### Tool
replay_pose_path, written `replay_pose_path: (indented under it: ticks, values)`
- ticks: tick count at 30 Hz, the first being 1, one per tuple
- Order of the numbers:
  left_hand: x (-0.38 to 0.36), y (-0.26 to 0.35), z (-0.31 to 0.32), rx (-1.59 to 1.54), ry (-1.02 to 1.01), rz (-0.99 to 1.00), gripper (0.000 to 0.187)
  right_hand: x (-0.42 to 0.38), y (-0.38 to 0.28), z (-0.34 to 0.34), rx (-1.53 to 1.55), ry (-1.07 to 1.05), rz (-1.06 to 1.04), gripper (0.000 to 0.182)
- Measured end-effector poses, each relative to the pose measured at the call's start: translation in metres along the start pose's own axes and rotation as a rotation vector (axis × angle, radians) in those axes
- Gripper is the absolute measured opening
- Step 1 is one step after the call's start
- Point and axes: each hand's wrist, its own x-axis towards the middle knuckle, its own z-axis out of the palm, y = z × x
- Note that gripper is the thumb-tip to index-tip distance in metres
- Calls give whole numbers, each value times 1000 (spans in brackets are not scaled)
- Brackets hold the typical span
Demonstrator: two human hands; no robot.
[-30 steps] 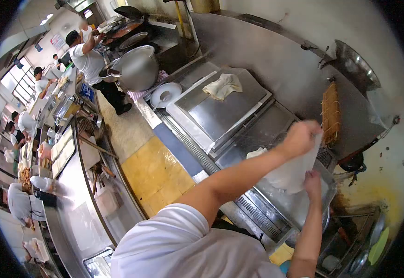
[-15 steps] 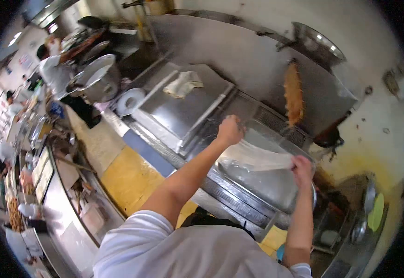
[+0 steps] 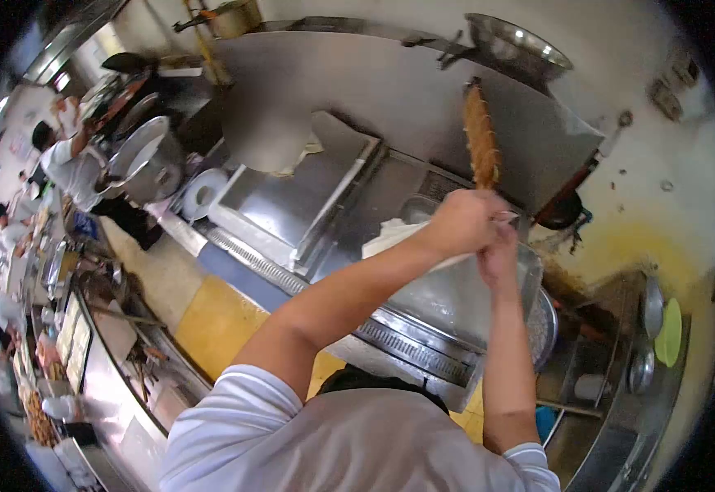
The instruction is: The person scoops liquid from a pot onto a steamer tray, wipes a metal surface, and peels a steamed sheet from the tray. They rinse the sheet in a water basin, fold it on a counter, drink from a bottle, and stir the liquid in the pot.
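both hands meet above the metal tray [image 3: 448, 307], just beside each other, fingers curled closed. the left hand [image 3: 466, 223] grips a bunched end of the white cloth [image 3: 389, 236], and the right hand [image 3: 498, 256], just below it, pinches the cloth too; exactly where each grip ends is hard to tell. the rest of the cloth hangs behind the left forearm, partly hidden by it, over the tray's far side. beyond the hands, a brown woven mat [image 3: 480, 139] hangs against the metal wall panel, with a big metal bowl [image 3: 517, 49] higher up. along the bench [image 3: 357, 209], to the left, sit a flat metal cover [image 3: 280, 205] and a round lid [image 3: 204, 194]. farther off, a person in a white shirt [image 3: 70, 168] stands by a large pot [image 3: 151, 164].
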Motion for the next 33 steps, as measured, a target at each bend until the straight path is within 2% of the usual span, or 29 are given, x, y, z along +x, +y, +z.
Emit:
replay_pose_path:
  ticks: [2,3,5,6,8,10,12,14,16,17,20,23,24,26,28,30,33]
  values:
    - [14,23,-15,-29,83,86,23,4,-8,3,-214,7,-78,22]
    - [22,31,-22,-27,117,144,23,1,-19,15,-223,-5,-201,18]
    - [29,41,-37,-65,200,107,18,2,-20,10,-392,-60,-256,15]
    - [29,40,-44,-81,241,89,16,3,-13,-14,-553,-103,-187,16]
    - [23,23,-56,-117,358,48,11,-3,5,-40,-900,-45,-68,18]
    - [8,-1,-64,-98,439,-42,10,-1,45,-90,-1071,2,-2,21]
    - [-19,-36,-58,-35,482,-178,10,-4,65,-129,-1025,6,2,22]
    - [-63,-76,-32,79,367,-452,14,-15,68,-137,-1189,74,70,21]
    - [-113,-91,-6,144,141,-584,16,-35,67,-125,-1361,-15,-142,22]
    - [-140,-103,13,207,-38,-589,16,-45,69,-120,-1443,-60,-247,23]
    - [-205,-142,76,370,-575,-581,22,-48,117,-135,-1615,-153,-282,20]
    - [-222,-143,91,374,-642,-578,26,-44,125,-140,-1559,-228,26,17]
    - [-214,-151,103,386,-687,-630,26,-34,124,-139,-1579,-216,78,16]
    - [-194,-157,118,294,-436,-560,25,-9,115,-134,-1619,-191,194,15]
    - [-133,-116,81,-75,-324,-672,27,15,78,-95,-1179,-175,154,23]
    - [-98,-125,104,-87,-168,-596,22,42,82,-82,-486,-265,105,26]
    - [-57,-98,69,-133,46,-423,16,51,75,-58,-187,-211,239,30]
